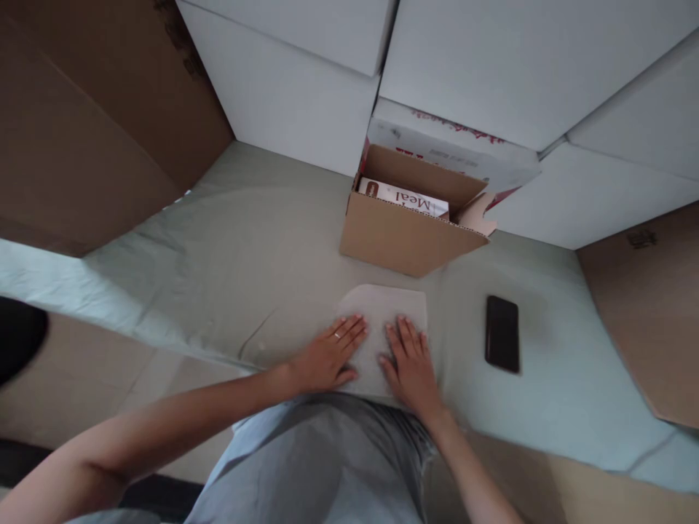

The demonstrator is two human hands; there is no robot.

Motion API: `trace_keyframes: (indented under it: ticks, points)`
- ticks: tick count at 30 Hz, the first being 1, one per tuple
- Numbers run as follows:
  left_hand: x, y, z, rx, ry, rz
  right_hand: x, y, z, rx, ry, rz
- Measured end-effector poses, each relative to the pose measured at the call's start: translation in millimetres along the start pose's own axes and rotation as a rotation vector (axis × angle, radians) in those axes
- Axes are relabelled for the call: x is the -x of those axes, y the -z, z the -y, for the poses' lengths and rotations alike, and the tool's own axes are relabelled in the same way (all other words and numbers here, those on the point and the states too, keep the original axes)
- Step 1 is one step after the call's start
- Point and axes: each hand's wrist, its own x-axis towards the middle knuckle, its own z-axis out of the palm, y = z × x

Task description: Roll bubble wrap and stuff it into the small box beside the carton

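My left hand [326, 356] and my right hand [411, 362] lie flat, fingers stretched out, on a pale sheet of paper or padded envelope [387, 306] at the near edge of the cloth-covered table [229, 247]. A ring shows on a finger of the left one. Neither holds anything. Just beyond the sheet stands an open brown cardboard box [407, 236] with a white packet marked "Meal" [404, 199] inside.
A black phone [502, 333] lies flat to the right of my hands. White boxes [491, 65] are stacked at the back, brown cartons stand at the left [92, 124] and the right [649, 306].
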Motion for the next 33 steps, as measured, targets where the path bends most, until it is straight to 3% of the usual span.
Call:
trace_keyframes:
  ticks: [2, 7, 10, 13, 16, 18, 23, 27, 29, 33]
  points:
    - [3, 2.6, 2, 0.018, -0.008, 0.0, 0, -2, -5, 0.022, -0.071, -0.037]
    - [8, 12.9, -5, 0.085, -0.172, 0.066, -14, -5, -2, -0.01, -0.129, -0.068]
    - [13, 12.7, -3, 0.072, -0.121, 0.063, -21, 0, 1, -0.077, -0.112, -0.103]
    - [14, 14.5, 4, 0.107, -0.097, 0.014, -18, 12, -4, -0.23, 0.034, -0.095]
    - [10, 22.0, 9, 0.165, -0.094, -0.039, -4, 24, -11, -0.33, 0.248, 0.023]
    - [7, 28.6, 10, 0.201, -0.064, -0.054, 6, 25, -15, -0.321, 0.291, 0.081]
    - [7, 38.9, 18, 0.192, 0.004, -0.022, 18, 11, -27, -0.406, 0.249, -0.057]
    - [19, 35.6, 32, 0.158, -0.051, 0.055, 14, 6, -32, -0.563, 0.192, -0.119]
    - [24, 33.4, 39, 0.212, -0.072, 0.018, 12, 7, -33, -0.629, 0.15, -0.144]
    - [23, 31.2, 47, 0.412, -0.01, -0.182, 8, 7, -33, -0.683, 0.045, -0.239]
